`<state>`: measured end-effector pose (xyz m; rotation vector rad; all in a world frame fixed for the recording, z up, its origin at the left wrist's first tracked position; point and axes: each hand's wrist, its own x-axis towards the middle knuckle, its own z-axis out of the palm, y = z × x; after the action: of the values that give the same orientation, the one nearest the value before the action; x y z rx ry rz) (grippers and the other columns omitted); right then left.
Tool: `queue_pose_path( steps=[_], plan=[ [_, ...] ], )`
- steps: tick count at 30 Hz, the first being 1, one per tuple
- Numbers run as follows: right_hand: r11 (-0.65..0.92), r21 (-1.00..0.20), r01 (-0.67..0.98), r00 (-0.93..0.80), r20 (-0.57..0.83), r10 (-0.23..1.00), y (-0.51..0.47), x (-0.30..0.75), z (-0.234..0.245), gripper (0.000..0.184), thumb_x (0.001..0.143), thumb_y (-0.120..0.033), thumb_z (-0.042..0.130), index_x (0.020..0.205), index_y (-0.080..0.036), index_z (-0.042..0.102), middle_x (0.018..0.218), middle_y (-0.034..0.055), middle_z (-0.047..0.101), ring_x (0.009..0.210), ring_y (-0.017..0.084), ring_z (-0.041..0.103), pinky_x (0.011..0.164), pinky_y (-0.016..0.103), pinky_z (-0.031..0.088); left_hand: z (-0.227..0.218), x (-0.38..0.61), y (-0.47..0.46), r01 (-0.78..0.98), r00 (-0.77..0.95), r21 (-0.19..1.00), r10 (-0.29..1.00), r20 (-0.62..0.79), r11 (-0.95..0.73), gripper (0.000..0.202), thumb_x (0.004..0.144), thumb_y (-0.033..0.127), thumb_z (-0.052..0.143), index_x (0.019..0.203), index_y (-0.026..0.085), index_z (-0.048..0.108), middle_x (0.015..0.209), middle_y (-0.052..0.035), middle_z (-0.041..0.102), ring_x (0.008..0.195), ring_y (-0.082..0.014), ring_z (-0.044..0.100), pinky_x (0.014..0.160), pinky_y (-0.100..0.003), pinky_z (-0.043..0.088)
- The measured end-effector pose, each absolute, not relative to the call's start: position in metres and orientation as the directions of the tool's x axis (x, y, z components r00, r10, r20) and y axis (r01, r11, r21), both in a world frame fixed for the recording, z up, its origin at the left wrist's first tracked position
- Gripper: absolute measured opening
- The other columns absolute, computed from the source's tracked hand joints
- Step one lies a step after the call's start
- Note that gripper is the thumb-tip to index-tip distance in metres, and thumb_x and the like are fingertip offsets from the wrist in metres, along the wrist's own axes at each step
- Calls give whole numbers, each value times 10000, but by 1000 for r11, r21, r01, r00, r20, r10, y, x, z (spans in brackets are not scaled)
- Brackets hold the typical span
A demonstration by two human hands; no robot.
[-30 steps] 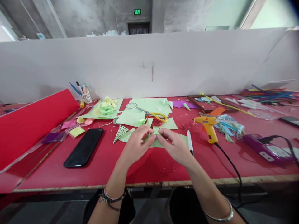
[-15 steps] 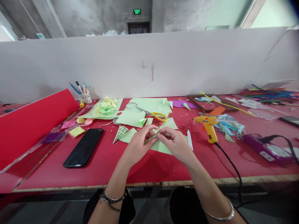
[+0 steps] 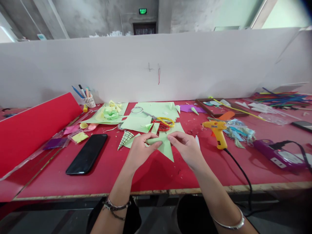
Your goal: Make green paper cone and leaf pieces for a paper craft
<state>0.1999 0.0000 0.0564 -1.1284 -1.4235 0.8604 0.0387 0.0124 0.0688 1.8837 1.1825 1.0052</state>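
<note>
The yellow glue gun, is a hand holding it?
No, the glue gun lies on the table; the left hand and right hand hold green paper.

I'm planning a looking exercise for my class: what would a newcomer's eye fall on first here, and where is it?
Probably the centre, where the left hand and right hand hold pale green paper above the red tabletop. Next, perhaps, the yellow glue gun to the right of the hands, and the large black phone lying to their left.
</note>
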Motion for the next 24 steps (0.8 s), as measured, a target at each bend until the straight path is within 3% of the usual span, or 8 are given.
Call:
queue_pose_path(
  steps=[4,6,8,15,21,24],
  plan=[
    [258,-964,65,46,261,964,-1,197,56,161,731,-328,560,687,-176,592,651,1,596,610,126,553,588,247,464,63,41,15,217,134,934,956,261,-285,376,706,383,598,1015,188,509,715,15,560,578,-99,483,515,-189,380],
    [236,-972,-20,42,235,971,0,196,54,161,724,-332,570,688,-175,584,639,1,586,592,127,558,593,261,480,61,43,17,93,156,960,956,248,-264,459,704,375,605,1094,179,462,758,-4,582,621,-111,511,554,-200,407],
    [215,-971,-104,30,213,977,0,195,52,159,721,-333,578,690,-177,577,642,-1,584,596,128,566,618,274,492,59,44,18,31,232,969,944,233,-246,418,708,375,602,1051,154,509,822,-34,607,701,-134,541,634,-227,432],
    [183,-965,-187,34,180,983,0,194,52,150,737,-318,573,680,-181,554,600,-31,560,552,97,554,595,247,483,60,39,18,198,332,933,916,224,-300,264,728,391,565,782,137,612,697,-16,589,688,-152,526,641,-248,419],
    [195,-973,-127,-20,199,980,0,199,54,152,721,-312,593,793,-182,564,699,-14,601,569,106,595,604,263,501,63,36,17,378,294,849,918,268,-369,329,754,436,497,638,137,572,594,4,539,615,-136,486,579,-235,378],
    [174,-984,-50,-53,176,983,0,203,56,154,717,-321,593,766,-175,579,649,-14,608,562,108,598,601,258,496,65,35,15,442,308,806,910,276,-394,343,769,425,471,584,143,529,554,21,487,568,-116,440,543,-223,339]
  ],
)
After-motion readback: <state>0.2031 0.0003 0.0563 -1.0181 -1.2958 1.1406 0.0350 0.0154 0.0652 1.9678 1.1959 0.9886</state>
